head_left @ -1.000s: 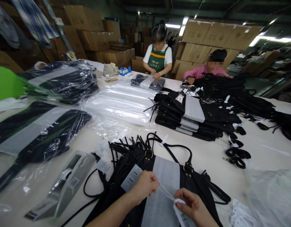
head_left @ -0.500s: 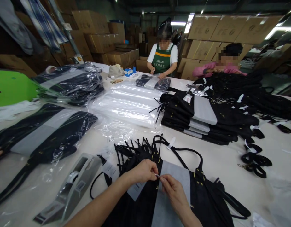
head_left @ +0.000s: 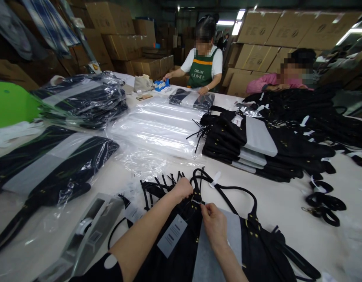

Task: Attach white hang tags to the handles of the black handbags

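Note:
A black handbag [head_left: 175,263] with fringe, rope-like handles and gold hardware lies in front of me, a pale grey wrap sheet [head_left: 217,250] across it. At the base of its left handle [head_left: 196,187], my left hand [head_left: 183,189] is closed; its fingertips are hidden, and I cannot make out what they hold. Just right of that handle's ring, my right hand [head_left: 214,223] pinches the end of a thin pale tag string [head_left: 196,202]. A grey hang tag [head_left: 172,235] with printed labels rests on the bag below my left hand.
A grey tape dispenser [head_left: 91,231] stands left of the bag. Beyond lie clear plastic bags [head_left: 157,129], wrapped bags [head_left: 83,98] and a stack of black bags [head_left: 228,137]. Black straps [head_left: 324,201] lie at right. Two co-workers, one in a green apron [head_left: 201,72], work across the table.
My hands have moved from above the bag's middle up to the left handle's base and parted slightly. The hang tag now shows more fully. The aproned co-worker's arm reaches toward a blue packet.

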A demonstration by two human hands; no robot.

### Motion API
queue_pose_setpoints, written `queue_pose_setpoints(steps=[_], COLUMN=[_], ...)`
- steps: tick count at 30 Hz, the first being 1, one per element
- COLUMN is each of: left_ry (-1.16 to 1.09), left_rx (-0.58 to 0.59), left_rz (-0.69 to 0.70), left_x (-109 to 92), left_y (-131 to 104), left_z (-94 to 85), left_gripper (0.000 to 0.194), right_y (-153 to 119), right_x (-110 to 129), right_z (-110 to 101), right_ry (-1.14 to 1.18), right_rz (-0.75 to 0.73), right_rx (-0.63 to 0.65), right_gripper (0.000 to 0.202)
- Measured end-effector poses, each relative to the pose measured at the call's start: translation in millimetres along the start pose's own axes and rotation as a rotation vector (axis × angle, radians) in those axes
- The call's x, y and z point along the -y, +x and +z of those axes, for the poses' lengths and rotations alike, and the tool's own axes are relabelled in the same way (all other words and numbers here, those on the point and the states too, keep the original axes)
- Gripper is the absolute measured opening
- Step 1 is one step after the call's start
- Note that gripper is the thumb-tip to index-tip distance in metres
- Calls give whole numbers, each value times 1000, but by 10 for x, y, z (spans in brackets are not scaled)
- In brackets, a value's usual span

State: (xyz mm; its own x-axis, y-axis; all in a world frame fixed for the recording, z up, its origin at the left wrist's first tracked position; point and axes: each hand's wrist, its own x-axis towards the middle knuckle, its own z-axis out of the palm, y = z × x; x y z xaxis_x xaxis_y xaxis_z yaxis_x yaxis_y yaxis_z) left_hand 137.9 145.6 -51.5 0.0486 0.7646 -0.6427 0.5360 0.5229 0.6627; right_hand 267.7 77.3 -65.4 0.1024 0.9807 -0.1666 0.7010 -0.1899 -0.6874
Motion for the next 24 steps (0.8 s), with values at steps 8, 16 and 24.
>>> queue_pose_setpoints(steps=[8, 16, 24], left_ry=[-163, -94, 2], left_rx=[113, 333, 455], left_rz=[-34, -42, -33], left_x=[-9, -73, -34], left_y=[-90, 5, 85], left_z=[-75, -129, -133], left_gripper=[12, 18, 28], right_y=[62, 51, 32], right_x=[82, 101, 68], right_z=[107, 178, 156], right_ry=[-240, -286, -198], right_rz=[91, 134, 109], right_rx=[-15, -30, -13], right_gripper=[22, 21, 23])
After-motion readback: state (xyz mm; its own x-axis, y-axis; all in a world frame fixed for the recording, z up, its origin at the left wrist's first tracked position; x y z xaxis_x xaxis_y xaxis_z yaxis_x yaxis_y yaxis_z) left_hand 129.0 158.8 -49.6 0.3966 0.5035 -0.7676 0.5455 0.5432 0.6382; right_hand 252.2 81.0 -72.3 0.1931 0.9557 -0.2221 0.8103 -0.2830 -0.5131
